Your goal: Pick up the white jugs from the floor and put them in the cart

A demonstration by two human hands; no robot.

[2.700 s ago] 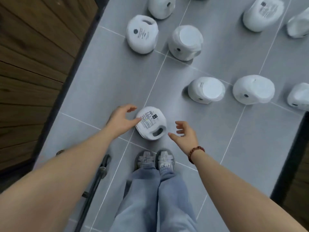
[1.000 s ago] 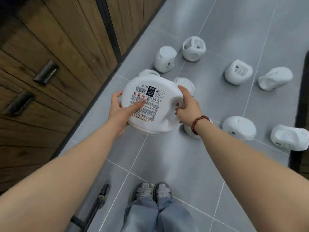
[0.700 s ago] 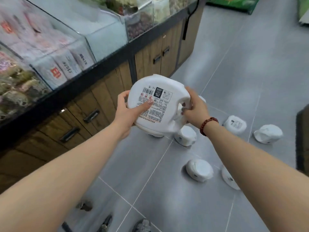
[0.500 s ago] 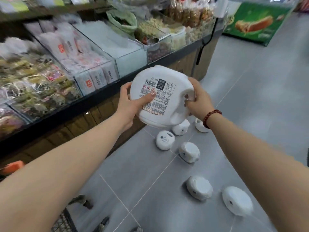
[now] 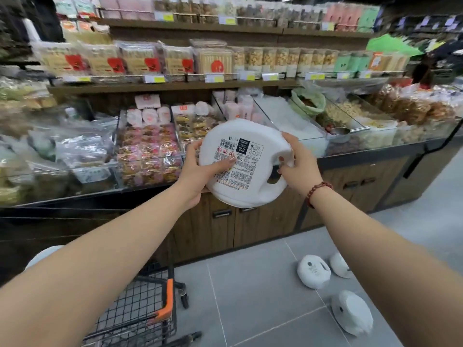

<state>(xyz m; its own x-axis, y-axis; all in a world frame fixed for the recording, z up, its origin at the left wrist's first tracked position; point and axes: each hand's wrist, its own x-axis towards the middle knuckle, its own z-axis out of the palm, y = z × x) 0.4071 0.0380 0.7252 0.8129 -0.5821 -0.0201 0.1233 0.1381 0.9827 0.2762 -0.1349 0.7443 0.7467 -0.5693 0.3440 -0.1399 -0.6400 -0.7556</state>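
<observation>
1. a white jug (image 5: 244, 161) is held up in the air between both hands, in front of a shop counter (image 5: 263, 221) stocked with packaged snacks. its printed label faces the camera.
2. the left hand (image 5: 200, 171) grasps the jug's left side, thumb lying across the label.
3. the right hand (image 5: 298, 166) grasps the jug's right side at the handle, fingers curled round it. a beaded bracelet (image 5: 318, 190) sits on that wrist.
4. a black wire cart (image 5: 140, 304) with an orange bar stands near left, under the left forearm.
5. three other white jugs (image 5: 313, 271) lie on the grey tiled floor (image 5: 250, 284), near right, well apart from the cart.
</observation>
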